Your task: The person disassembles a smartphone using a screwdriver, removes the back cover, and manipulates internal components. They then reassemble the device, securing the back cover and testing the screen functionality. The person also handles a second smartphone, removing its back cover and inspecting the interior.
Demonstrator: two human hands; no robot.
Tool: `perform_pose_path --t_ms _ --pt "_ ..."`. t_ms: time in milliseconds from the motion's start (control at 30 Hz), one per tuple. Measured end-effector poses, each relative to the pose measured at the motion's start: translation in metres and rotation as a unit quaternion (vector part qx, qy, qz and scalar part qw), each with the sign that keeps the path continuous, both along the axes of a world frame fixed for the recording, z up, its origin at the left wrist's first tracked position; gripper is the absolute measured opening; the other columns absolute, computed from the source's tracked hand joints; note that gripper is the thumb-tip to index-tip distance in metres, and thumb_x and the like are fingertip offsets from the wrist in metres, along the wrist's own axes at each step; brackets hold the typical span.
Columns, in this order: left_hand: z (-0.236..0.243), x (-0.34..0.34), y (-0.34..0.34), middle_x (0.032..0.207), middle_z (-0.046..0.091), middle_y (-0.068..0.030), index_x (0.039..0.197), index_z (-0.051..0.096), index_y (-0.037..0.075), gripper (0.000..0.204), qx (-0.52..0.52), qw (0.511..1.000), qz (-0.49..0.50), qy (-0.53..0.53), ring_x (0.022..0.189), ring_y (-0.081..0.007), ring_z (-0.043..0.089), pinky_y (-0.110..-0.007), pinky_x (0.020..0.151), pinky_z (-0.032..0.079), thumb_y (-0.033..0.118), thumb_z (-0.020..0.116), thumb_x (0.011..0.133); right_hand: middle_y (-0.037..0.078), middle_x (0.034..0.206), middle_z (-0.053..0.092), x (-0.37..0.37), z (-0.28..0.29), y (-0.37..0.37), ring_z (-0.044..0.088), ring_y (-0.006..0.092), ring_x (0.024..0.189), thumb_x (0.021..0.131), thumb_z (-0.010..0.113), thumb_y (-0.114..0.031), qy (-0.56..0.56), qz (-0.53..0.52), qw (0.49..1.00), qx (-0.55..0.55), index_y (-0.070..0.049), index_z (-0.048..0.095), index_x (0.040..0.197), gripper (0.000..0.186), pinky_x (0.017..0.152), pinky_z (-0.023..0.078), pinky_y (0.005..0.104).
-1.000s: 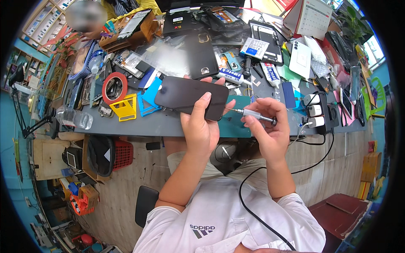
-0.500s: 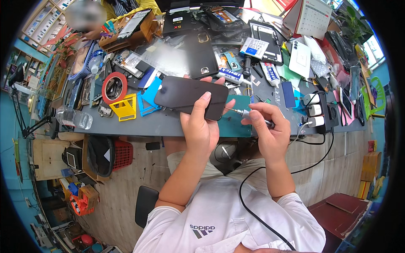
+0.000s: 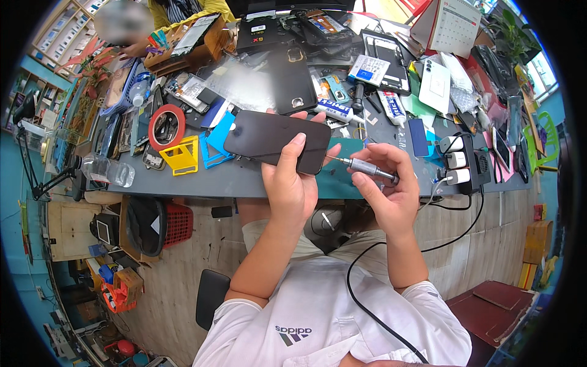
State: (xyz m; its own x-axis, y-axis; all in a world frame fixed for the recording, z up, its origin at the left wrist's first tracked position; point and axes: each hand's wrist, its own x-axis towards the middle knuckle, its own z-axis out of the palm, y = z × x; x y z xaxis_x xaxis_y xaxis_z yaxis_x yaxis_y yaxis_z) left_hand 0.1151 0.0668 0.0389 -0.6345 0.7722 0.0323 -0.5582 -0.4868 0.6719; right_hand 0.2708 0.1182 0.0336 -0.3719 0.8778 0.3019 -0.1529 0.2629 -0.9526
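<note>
A smartphone (image 3: 263,137) with a dark screen lies across my left hand (image 3: 288,177), held above the table's front edge. My thumb presses on its screen and the other fingers reach around behind it. In my right hand (image 3: 390,189) is a small silver screwdriver (image 3: 365,167), its handle between the thumb and the fingers. The screwdriver's thin tip points left at the phone's right-hand end; whether it sits in a screw there is too small to tell. Below the tool lies a green mat (image 3: 339,182).
Left of the phone are a blue stand (image 3: 215,150), a yellow stand (image 3: 181,158) and a red tape roll (image 3: 166,127). A power strip (image 3: 474,162) with white chargers stands at the right. Phone parts and glue tubes crowd the back. A person (image 3: 183,12) sits across the table.
The fingers of my right hand have opened out around the screwdriver, so more of its handle shows. The phone and my left hand have stayed in place.
</note>
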Motion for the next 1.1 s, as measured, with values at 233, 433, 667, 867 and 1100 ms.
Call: perform_pose_path --t_ms 233,433,667,867,1100 --pt "0.0 0.0 0.0 0.15 0.054 -0.0194 0.17 0.017 0.007 0.075 0.001 1.0 0.0 -0.005 0.144 -0.0402 0.057 -0.055 0.095 0.067 0.008 0.056 0.105 0.012 0.111 0.078 0.006 0.003 0.004 0.077 0.0183 0.102 0.094 0.083 -0.002 -0.091 -0.001 0.996 0.008 0.001 0.07 0.123 0.032 0.09 0.061 0.0298" --pt "0.001 -0.001 0.0 0.15 0.055 -0.0191 0.17 0.017 0.007 0.075 0.005 1.0 0.002 -0.002 0.144 -0.0404 0.057 -0.055 0.095 0.067 0.008 0.056 0.106 0.012 0.117 0.077 0.005 0.002 0.004 0.076 0.0175 0.103 0.094 0.084 -0.004 -0.019 0.031 0.996 -0.085 -0.001 0.068 0.127 0.037 0.089 0.061 0.029" --pt "-0.002 0.0 0.0 0.15 0.055 -0.0192 0.171 0.016 0.007 0.077 0.009 1.0 -0.001 -0.002 0.144 -0.0398 0.057 -0.055 0.095 0.067 0.007 0.056 0.105 0.014 0.119 0.077 -0.001 0.009 -0.001 0.076 0.018 0.106 0.095 0.083 -0.003 0.002 0.003 1.0 -0.014 0.0 0.068 0.126 0.035 0.089 0.061 0.029" --pt "0.0 -0.001 0.0 0.15 0.054 -0.0194 0.171 0.015 0.007 0.076 0.001 1.0 0.0 0.004 0.144 -0.0395 0.057 -0.055 0.095 0.067 0.008 0.055 0.105 0.012 0.12 0.076 0.015 -0.007 0.008 0.074 0.0176 0.111 0.093 0.085 -0.002 -0.065 0.062 0.996 -0.027 -0.002 0.063 0.132 0.045 0.092 0.061 0.0296" --pt "-0.001 -0.001 0.0 0.151 0.053 -0.0194 0.171 0.015 0.007 0.076 0.003 1.0 -0.002 0.0 0.145 -0.0396 0.057 -0.055 0.095 0.067 0.008 0.055 0.105 0.014 0.12 0.077 0.001 0.002 -0.001 0.074 0.0177 0.109 0.093 0.084 -0.002 0.014 0.009 0.997 -0.069 0.0 0.065 0.129 0.04 0.09 0.061 0.0302"
